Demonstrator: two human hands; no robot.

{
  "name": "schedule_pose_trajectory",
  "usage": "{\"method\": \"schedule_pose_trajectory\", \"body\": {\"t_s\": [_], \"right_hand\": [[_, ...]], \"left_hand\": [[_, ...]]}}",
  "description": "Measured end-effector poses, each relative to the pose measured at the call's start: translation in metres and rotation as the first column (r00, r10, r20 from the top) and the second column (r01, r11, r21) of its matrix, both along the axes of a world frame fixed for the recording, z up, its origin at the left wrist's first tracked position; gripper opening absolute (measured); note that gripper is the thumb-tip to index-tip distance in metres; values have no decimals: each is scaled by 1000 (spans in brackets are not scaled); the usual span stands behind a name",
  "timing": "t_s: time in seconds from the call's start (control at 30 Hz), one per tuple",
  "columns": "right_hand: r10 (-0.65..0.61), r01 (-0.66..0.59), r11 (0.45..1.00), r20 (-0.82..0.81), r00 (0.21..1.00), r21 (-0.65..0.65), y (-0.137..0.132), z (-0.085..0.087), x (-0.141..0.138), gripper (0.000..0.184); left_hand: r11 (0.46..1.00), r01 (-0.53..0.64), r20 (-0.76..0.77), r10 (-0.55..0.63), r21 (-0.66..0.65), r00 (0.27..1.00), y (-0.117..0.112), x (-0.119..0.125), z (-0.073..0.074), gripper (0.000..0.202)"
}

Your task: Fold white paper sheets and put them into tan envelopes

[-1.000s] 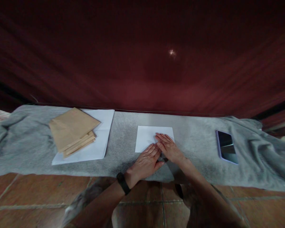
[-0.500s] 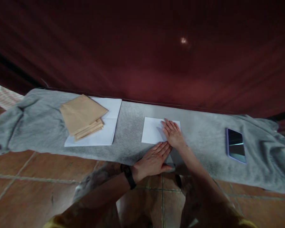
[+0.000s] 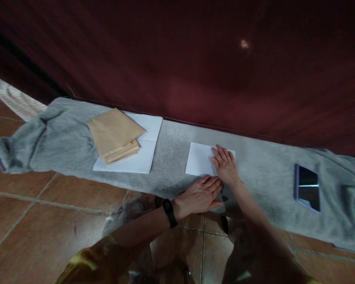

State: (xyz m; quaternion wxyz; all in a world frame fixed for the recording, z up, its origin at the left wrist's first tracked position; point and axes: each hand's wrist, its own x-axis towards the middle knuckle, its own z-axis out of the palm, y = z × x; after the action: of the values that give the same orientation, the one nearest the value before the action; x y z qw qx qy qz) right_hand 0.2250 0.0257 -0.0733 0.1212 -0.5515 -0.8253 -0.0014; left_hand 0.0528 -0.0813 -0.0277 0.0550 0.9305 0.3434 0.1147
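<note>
A folded white sheet of paper (image 3: 198,158) lies on a grey blanket (image 3: 171,157) spread on the floor. My right hand (image 3: 225,165) lies flat on the right part of the sheet, fingers stretched out and together. Just below the sheet's near edge, my left hand (image 3: 200,193) rests flat on the blanket's edge, fingers extended, with a black band on the wrist. Neither hand grips anything.
A stack of brown envelopes (image 3: 115,134) sits on larger white sheets (image 3: 142,156) at the left of the blanket. A phone (image 3: 307,187) lies at the right. A dark red curtain (image 3: 177,59) hangs behind. Terracotta floor tiles (image 3: 47,205) lie in front.
The view has swung and tilted, shifting everything rightward. My right hand slid further up the sheet; my left hand drew back off the paper to the blanket's near edge.
</note>
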Motion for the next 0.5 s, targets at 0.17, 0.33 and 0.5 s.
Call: {"method": "schedule_pose_trajectory", "body": {"t_s": [0.17,0.33,0.5], "right_hand": [[11,-11,1000,16,1000,-1,-1,1,0,54],[3,-1,999,37,999,-32,-4,6,-3,54],[-17,18,999,25,1000,-32,-4,6,-6,52]], "left_hand": [[989,-133,143,142,-66,980,16,3,4,37],[926,-368,155,378,-87,913,39,4,-6,59],[882,-458,61,466,-110,883,57,10,-23,73]]}}
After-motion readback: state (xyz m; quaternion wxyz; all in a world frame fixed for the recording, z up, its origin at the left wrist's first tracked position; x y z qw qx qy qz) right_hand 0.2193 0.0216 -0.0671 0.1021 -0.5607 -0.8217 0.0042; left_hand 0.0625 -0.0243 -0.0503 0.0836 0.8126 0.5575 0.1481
